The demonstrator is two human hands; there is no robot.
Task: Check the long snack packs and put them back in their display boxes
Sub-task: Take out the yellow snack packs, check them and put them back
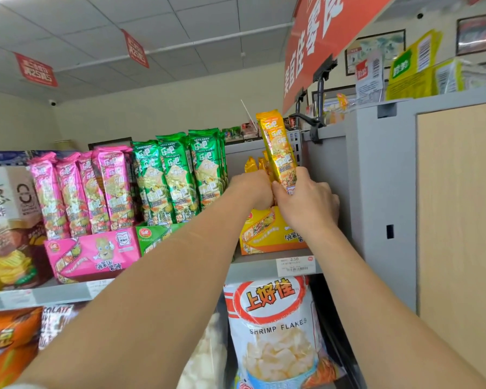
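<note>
On the top shelf stand three display boxes of long snack packs. At the right end, my right hand (306, 202) grips the lower part of a long yellow pack (278, 148), held upright above the yellow display box (267, 234). Just to its left, my left hand (254, 189) reaches into the same box among the other yellow packs (251, 164); its fingers are hidden behind them. Green packs (177, 175) fill the green box (155, 234). Pink packs (79, 192) fill the pink box (96, 254).
A grey cabinet side (382, 220) closes off the shelf right of the yellow box. The shelf edge (253, 268) carries price tags. A shrimp flakes bag (275, 329) hangs below. Chip bags (9, 220) stand at the far left. A red sign (320, 37) hangs overhead.
</note>
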